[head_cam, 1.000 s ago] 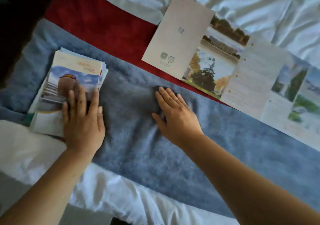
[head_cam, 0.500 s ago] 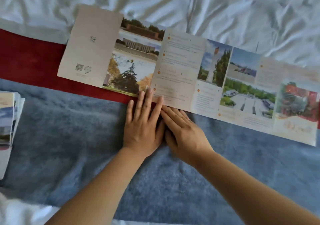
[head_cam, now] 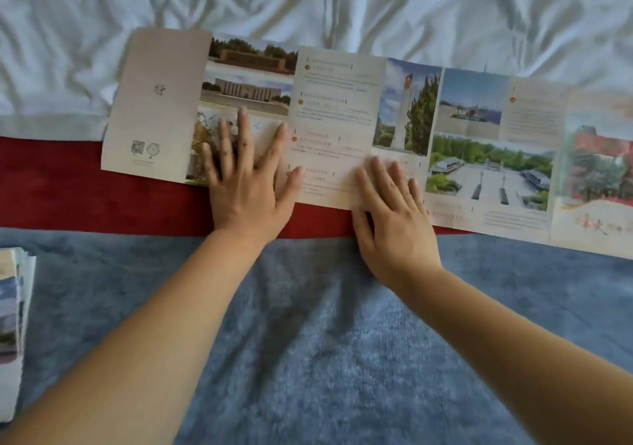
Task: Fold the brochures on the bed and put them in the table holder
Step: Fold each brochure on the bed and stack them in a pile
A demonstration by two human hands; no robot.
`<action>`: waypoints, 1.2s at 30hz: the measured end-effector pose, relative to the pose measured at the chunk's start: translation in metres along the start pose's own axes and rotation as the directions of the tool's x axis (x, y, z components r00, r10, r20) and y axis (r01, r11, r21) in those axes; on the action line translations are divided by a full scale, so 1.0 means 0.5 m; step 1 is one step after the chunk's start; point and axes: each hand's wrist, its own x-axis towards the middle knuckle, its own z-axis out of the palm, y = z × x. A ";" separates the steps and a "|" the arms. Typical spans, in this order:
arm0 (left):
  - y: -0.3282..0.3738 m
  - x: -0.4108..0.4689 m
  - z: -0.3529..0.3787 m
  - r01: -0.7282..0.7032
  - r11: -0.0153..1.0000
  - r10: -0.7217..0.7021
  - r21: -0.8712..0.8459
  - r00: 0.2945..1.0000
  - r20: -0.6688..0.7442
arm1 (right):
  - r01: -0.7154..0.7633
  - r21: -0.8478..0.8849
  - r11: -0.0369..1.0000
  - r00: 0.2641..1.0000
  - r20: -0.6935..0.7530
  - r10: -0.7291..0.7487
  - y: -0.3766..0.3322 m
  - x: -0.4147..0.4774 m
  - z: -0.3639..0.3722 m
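Observation:
A long brochure (head_cam: 337, 115) lies unfolded across the bed, several panels wide, with photos of buildings, trees and a monument. My left hand (head_cam: 245, 177) rests flat on its second panel from the left, fingers spread and straight. My right hand (head_cam: 390, 211) lies flat on the lower edge of the middle panels, fingers straight. A stack of folded brochures (head_cam: 13, 328) sits at the left edge of the view, partly cut off. The table holder is not in view.
The brochure lies over a white crumpled sheet (head_cam: 308, 2) and a red band of fabric (head_cam: 85, 194). A blue fuzzy blanket (head_cam: 325, 359) covers the near part of the bed, under my forearms.
My left hand left the stack and both hands moved up from the blue blanket onto the unfolded brochure. The view shifted right, so the stack slid to the left edge.

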 end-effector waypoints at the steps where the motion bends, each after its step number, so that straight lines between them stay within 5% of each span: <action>1: 0.000 -0.001 0.003 0.013 1.000 -0.012 -0.004 1.000 0.022 | 0.011 -0.021 1.000 1.000 -0.022 -0.011 -0.001 -0.004 0.009; 22: -0.076 -0.486 0.046 0.105 0.994 -0.105 0.015 0.964 0.245 | 0.152 -0.085 0.985 0.988 0.025 -0.150 -0.097 -0.366 0.122; 27: -0.162 -0.537 0.032 0.086 0.996 -0.090 0.028 0.962 0.259 | 0.097 -0.084 0.992 0.995 0.037 -0.095 -0.126 -0.389 0.132; 32: -0.318 -0.520 0.006 0.360 0.929 -0.370 0.086 0.903 0.218 | 0.022 -0.204 0.979 0.994 0.105 0.000 -0.110 -0.347 0.095; 36: -0.392 -0.514 -0.006 0.366 0.930 -0.358 0.007 0.904 0.234 | -0.080 -0.259 0.963 0.991 0.088 0.106 -0.078 -0.335 0.075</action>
